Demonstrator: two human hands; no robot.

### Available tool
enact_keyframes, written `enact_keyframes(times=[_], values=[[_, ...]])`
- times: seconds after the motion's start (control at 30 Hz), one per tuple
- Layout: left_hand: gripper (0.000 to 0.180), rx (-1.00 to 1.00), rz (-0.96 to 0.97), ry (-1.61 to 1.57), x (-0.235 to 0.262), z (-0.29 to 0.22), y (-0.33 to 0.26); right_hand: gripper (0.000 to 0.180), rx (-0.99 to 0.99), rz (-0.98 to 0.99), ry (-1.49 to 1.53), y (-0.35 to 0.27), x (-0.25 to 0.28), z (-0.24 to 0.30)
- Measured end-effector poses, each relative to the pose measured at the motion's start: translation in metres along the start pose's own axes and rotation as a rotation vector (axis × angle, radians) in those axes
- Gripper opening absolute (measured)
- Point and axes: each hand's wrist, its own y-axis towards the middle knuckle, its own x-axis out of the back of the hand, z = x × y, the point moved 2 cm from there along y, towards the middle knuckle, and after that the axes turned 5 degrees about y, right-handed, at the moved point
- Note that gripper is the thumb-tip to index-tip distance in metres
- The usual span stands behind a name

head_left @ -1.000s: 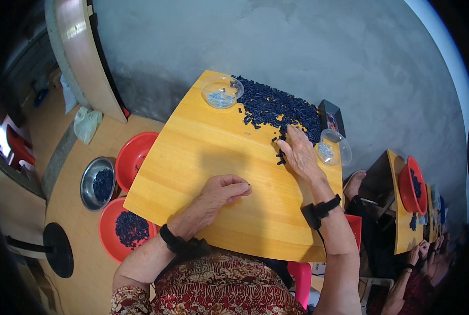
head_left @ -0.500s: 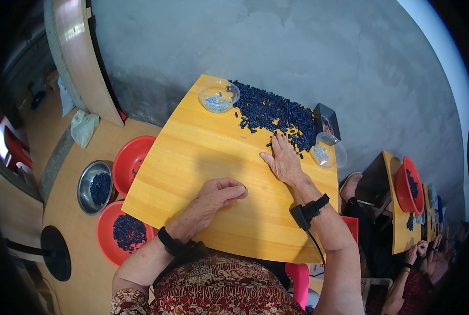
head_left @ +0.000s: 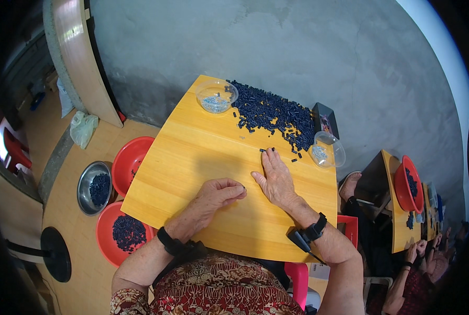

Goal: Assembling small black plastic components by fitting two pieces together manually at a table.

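Right hand [head_left: 276, 178] lies flat and open, palm down on the smooth yellow wooden desk [head_left: 192, 157], fingertips at one small dark cylindrical piece [head_left: 262, 150] near the pile's edge. Left hand [head_left: 218, 192] is loosely curled, fingertips pinched on the desk; whether it holds anything, cannot tell. A pile of small dark-blue pellets [head_left: 271, 113] covers the far corner, between two clear round plastic bowls [head_left: 216, 96]. Red round basins [head_left: 132, 165] and a steel bowl [head_left: 94, 188] sit left, on the floor.

Workshop, sorting boards [head_left: 203, 157], parts bowls [head_left: 134, 163]
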Motion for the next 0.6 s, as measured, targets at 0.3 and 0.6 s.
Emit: enact_keyframes(times=[0.3, 0.6], values=[[0.020, 0.008, -0.031, 0.009, 0.000, -0.005, -0.003, 0.058, -0.058, -0.036, 0.269, -0.003, 0.010, 0.002], [0.020, -0.037, -0.039, -0.004, 0.005, -0.008, -0.001, 0.036, -0.342, -0.337, 0.691, -0.004, 0.047, -0.060]])
